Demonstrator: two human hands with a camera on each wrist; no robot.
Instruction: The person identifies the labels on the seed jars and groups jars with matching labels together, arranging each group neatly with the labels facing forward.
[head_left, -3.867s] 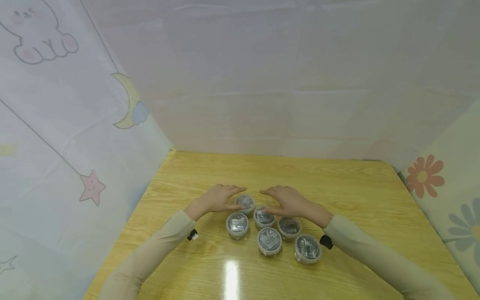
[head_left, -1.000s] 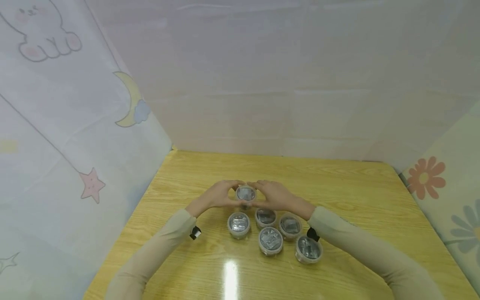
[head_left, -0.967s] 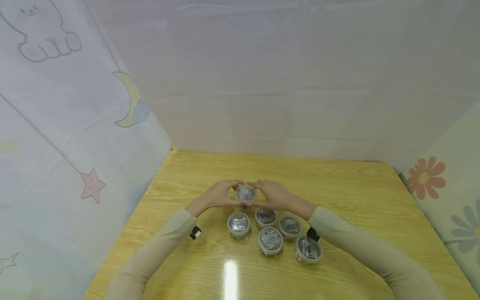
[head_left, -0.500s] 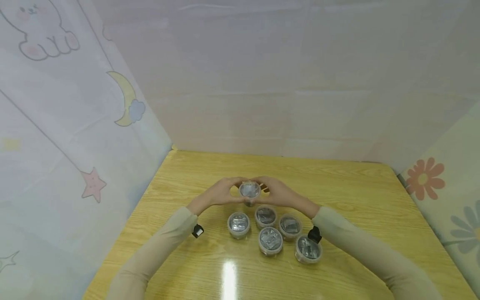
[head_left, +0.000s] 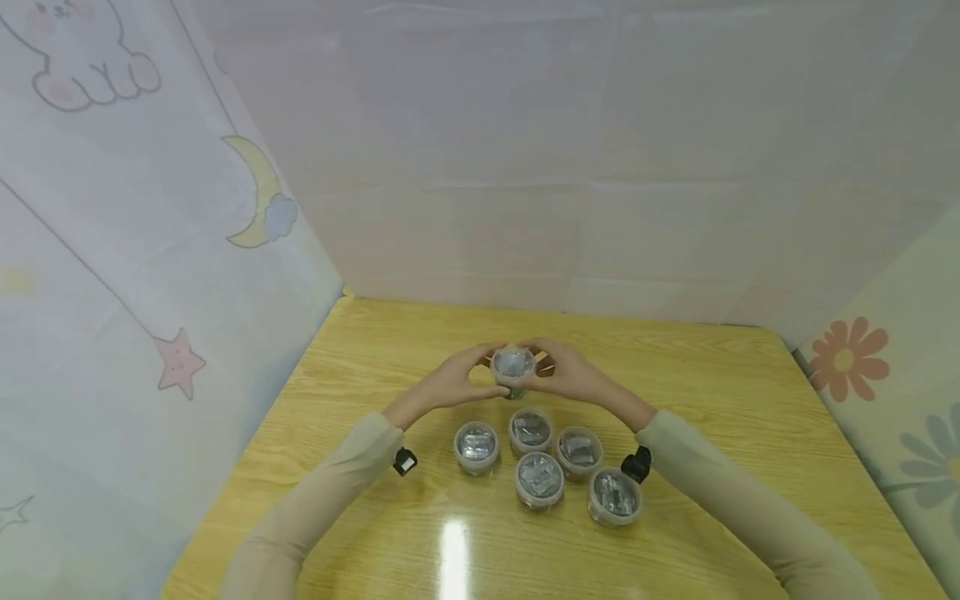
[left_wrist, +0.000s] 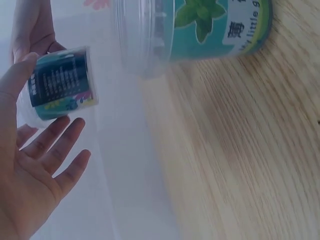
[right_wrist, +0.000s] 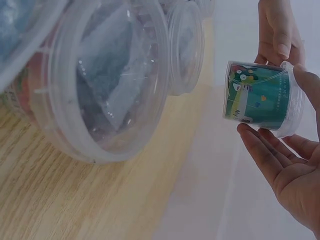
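Between both hands is a small clear plastic tub (head_left: pixel 513 364) with a lid, held up off the table. The left wrist view shows a dark printed label on this tub (left_wrist: pixel 62 82); in the right wrist view the tub (right_wrist: pixel 260 95) has a green label. My left hand (head_left: pixel 453 379) grips its left side, thumb at the lid end and fingers beneath. From the right, my right hand (head_left: pixel 570 375) holds it in the same way, thumb on the lid rim. Nearest below the hands stands another lidded tub (head_left: pixel 531 429).
More lidded tubs stand on the wooden table (head_left: pixel 360 358): a left one (head_left: pixel 476 446), a front one (head_left: pixel 539 478), one beside it (head_left: pixel 579 450) and a right one (head_left: pixel 615 494). A pale cloth wall (head_left: pixel 525 208) rises behind the table, with printed cloth on both sides.
Both hands first hovered apart over the tubs, then closed on the rearmost one. They have lifted it and carried it away from me and slightly right. The other tubs have not moved.
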